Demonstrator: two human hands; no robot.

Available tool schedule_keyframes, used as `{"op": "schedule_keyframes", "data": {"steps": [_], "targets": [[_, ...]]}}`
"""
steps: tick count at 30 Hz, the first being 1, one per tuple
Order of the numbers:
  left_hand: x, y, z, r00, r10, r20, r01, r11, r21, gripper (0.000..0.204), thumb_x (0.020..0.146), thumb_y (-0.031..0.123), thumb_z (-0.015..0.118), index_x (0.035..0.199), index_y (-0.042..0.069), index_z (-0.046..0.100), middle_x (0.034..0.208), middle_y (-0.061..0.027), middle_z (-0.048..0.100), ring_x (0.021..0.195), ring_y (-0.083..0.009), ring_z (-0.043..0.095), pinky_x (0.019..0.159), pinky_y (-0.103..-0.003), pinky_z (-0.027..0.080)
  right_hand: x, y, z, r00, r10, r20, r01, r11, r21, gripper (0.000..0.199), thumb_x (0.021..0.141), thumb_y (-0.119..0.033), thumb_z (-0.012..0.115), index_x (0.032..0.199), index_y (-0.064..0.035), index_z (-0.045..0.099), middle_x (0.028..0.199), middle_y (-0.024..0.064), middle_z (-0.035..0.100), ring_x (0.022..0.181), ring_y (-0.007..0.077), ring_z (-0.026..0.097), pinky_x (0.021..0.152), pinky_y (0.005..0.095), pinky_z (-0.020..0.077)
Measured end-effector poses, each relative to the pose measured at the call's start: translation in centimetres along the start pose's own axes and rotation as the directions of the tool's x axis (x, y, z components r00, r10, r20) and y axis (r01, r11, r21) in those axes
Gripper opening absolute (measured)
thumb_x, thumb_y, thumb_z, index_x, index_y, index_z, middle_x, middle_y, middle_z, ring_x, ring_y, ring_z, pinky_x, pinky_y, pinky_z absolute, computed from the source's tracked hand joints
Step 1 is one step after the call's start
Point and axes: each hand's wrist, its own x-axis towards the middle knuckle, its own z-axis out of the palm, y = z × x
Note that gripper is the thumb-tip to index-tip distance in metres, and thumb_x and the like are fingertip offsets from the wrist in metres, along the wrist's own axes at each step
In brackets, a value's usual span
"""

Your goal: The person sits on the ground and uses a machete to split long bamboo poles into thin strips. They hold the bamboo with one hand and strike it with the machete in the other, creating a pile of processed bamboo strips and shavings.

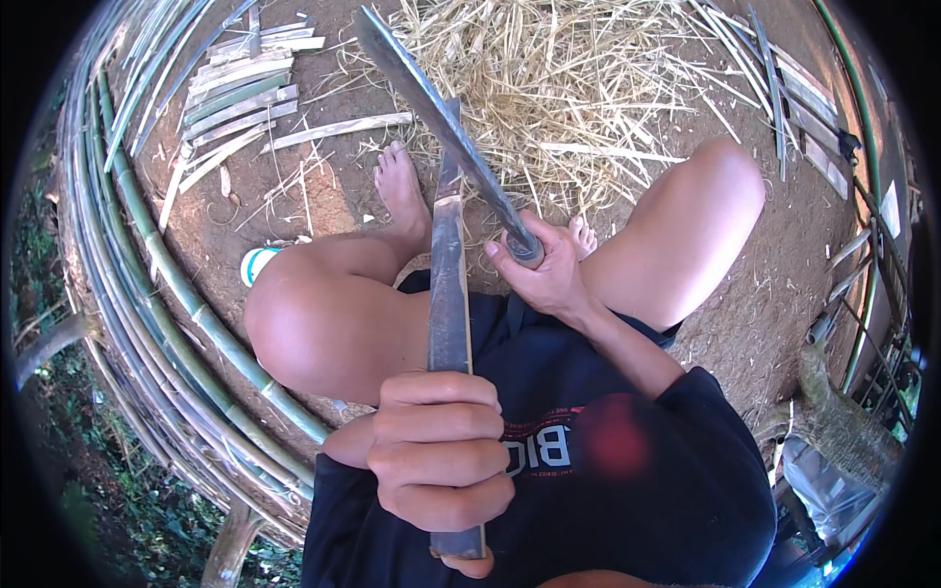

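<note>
My left hand point(441, 451) is wrapped around a long dark bamboo strip point(449, 294), close to its lower end. The strip stands nearly upright in front of my body, with a pale-edged node partway up. In my right hand point(551, 269) is the handle of a machete point(431, 103), its long blade slanting up to the far left. The blade crosses the strip near the strip's upper end; whether the two touch I cannot tell. My bare legs are bent to either side, under and beyond the hands.
Beyond my feet lies a heap of pale shavings point(529, 88). Flat split pieces point(240, 93) are stacked at the far left. Long bamboo poles point(181, 284) curve along the left, beside green plants. At the right are more slats point(814, 118) and a thick branch point(833, 402).
</note>
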Motion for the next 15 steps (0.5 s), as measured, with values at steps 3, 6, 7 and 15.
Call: {"op": "schedule_keyframes", "data": {"steps": [3, 6, 7, 15], "targets": [[-0.2, 0.1, -0.6, 1.000, 0.000, -0.006, 0.000, 1.000, 0.020, 0.054, 0.096, 0.050, 0.047, 0.066, 0.005, 0.054, 0.055, -0.0031, 0.049, 0.046, -0.0169, 0.049, 0.050, -0.030, 0.048, 0.5, 0.6, 0.6, 1.000, 0.002, -0.008, -0.003, 0.997, -0.073, 0.017, 0.084, -0.013, 0.071, 0.082, -0.0014, 0.059, 0.055, 0.0034, 0.047, 0.052, 0.0068, 0.042, 0.048, 0.0275, 0.0362], [-0.4, 0.0, -0.5, 1.000, -0.007, -0.002, 0.007, 0.999, 0.038, 0.055, 0.097, 0.051, 0.045, 0.066, 0.007, 0.052, 0.054, -0.0021, 0.048, 0.046, -0.0162, 0.049, 0.049, -0.030, 0.049, 0.6, 1.0, 0.9, 0.999, 0.003, -0.041, -0.004, 1.000, -0.028, 0.018, 0.084, -0.014, 0.071, 0.081, -0.0016, 0.059, 0.054, 0.0046, 0.048, 0.051, 0.0076, 0.043, 0.048, 0.0279, 0.0373], [-0.4, -0.2, -0.6, 1.000, -0.007, 0.002, 0.007, 0.999, 0.036, 0.055, 0.097, 0.051, 0.045, 0.066, 0.007, 0.052, 0.054, -0.0019, 0.048, 0.045, -0.0160, 0.049, 0.049, -0.030, 0.049, 0.7, 1.1, 0.9, 0.998, 0.009, -0.055, -0.010, 1.000, -0.017, 0.018, 0.083, -0.014, 0.071, 0.081, -0.0016, 0.059, 0.054, 0.0050, 0.048, 0.051, 0.0078, 0.044, 0.048, 0.0282, 0.0377], [-0.4, 0.2, -0.2, 0.999, -0.009, -0.052, 0.014, 0.996, 0.092, 0.052, 0.098, 0.049, 0.044, 0.067, 0.008, 0.052, 0.054, -0.0009, 0.048, 0.045, -0.0153, 0.049, 0.049, -0.030, 0.049, 0.9, 0.7, 0.9, 0.996, -0.075, -0.038, 0.074, 0.997, -0.021, 0.026, 0.086, -0.013, 0.071, 0.072, -0.0019, 0.052, 0.056, -0.0017, 0.048, 0.053, 0.0034, 0.040, 0.048, 0.0252, 0.0331]]}}
